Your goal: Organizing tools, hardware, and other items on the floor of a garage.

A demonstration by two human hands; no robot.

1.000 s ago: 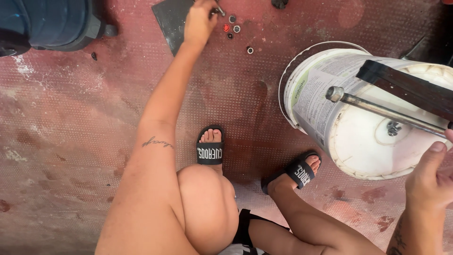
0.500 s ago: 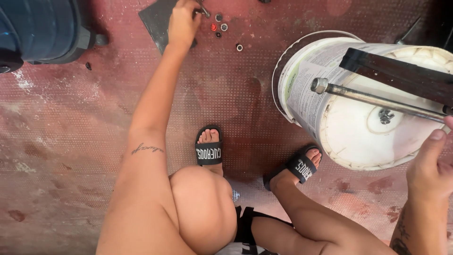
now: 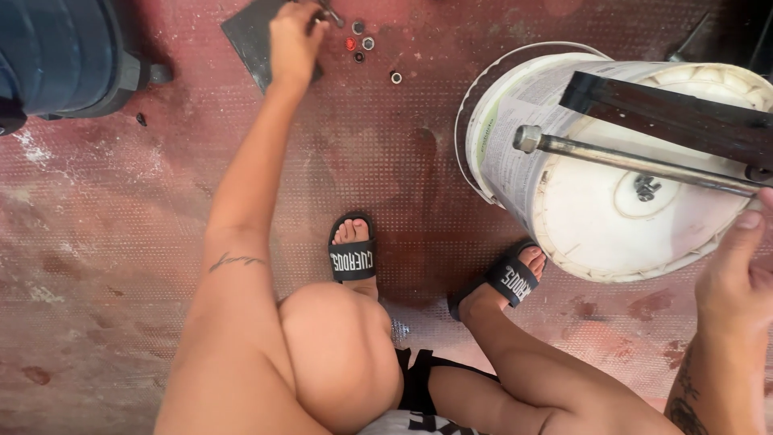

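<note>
Rod (image 3: 636, 163) was the long metal thing lying across the top of a white bucket (image 3: 515, 153), with a fat nut on its far left end. Closest to the camera were the person's bare knees, and two feet in black sandals (image 3: 354, 259) stood on the red bumpy floor (image 3: 105, 242). The right hand (image 3: 737, 282) sat at the right edge, just beside the bucket, with its thumb pointing up close to the rod's near end; it looked loosely curled, and I could not tell if it held anything. The bucket lay tipped on its side, and a dark flat bar (image 3: 668, 113) rested on it above the rod. A small bolt (image 3: 644, 187) sat on the bucket's white round end. Farther away, the left hand (image 3: 294, 36) reached out to the top of the floor, fingers pinched on a small metal piece (image 3: 328, 14). Little nuts and rings (image 3: 358, 42) lay just beside it. A dark mat (image 3: 250, 36) was under that hand, and a blue drum (image 3: 56, 56) stood in the far left corner.
</note>
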